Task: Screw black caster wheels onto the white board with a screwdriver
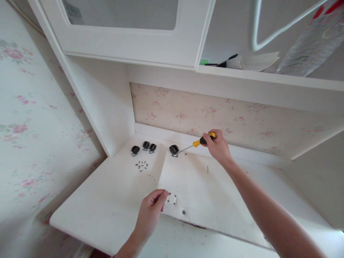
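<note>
The black swivel caster [174, 149] stands on the far left corner of the white panel [193, 182], with its metal plate downward. The tip of my yellow-and-black screwdriver [197, 143] comes to this plate from 3 o'clock; whether it sits in a screw head is too small to tell. My right hand [218, 146] is closed around the handle. At 7 o'clock from the caster, my left hand [153, 206] has thumb and fingers drawn together at the panel's near corner, beside four small holes [174, 203]; whether they pinch something, I cannot tell. My two hands are well apart.

I judge that the step in hand is working the caster's fastening, though the direction of turning does not show. The next move seems to call for a well-seated tip and steady pressure along the shaft.

At 9 o'clock, three loose casters [152, 148] rest on the white desktop [107, 193]; at 8 o'clock, dark screws [142, 165] lie scattered. Farther, toward 12 o'clock, is floral wallpaper [181, 115].
</note>
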{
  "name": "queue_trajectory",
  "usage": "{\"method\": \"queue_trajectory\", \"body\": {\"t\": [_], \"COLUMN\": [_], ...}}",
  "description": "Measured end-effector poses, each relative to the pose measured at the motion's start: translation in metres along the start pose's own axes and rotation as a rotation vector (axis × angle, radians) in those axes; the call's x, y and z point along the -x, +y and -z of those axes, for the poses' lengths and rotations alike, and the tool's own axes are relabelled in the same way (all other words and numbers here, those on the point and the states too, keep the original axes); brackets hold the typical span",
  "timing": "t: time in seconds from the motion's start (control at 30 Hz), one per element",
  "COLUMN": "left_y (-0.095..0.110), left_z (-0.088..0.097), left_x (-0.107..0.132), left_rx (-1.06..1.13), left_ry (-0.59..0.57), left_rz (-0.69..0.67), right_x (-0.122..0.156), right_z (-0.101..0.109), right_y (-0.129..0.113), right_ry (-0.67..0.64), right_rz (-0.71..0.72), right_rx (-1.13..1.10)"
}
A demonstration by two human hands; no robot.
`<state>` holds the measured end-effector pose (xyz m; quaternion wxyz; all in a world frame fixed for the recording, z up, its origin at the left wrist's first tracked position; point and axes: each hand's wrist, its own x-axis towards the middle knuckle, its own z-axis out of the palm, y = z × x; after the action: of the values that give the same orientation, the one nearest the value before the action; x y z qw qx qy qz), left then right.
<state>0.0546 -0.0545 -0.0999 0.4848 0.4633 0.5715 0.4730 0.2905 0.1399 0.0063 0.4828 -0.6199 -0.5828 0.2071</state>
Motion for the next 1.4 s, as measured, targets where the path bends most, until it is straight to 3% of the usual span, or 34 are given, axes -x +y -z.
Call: {"method": "queue_trajectory", "body": {"t": [0.67, 0.83, 1.13, 1.4], "left_y": [-0.002, 0.000, 0.003, -0.023], "left_z": [0.003, 0.003, 0.005, 0.027], "left_x": [-0.002, -0.001, 0.002, 0.005], "left_rx": [0.047, 0.083, 0.225, 0.253], "left_ry": [-0.048, -0.056, -0.033, 0.102], "left_rz": [0.048, 0.073, 0.148, 0.195], "right_x": [-0.019, -0.025, -0.041, -0.055], "right_z": [-0.016, -0.018, -0.034, -0.044], "right_y": [-0.009, -0.029, -0.086, -0.108], "right_ry": [-0.168, -0.306, -0.561, -0.628], "right_rz": [0.099, 0.188, 0.497, 0.491], "right_rx": [0.244, 0.348, 0.583, 0.838]}}
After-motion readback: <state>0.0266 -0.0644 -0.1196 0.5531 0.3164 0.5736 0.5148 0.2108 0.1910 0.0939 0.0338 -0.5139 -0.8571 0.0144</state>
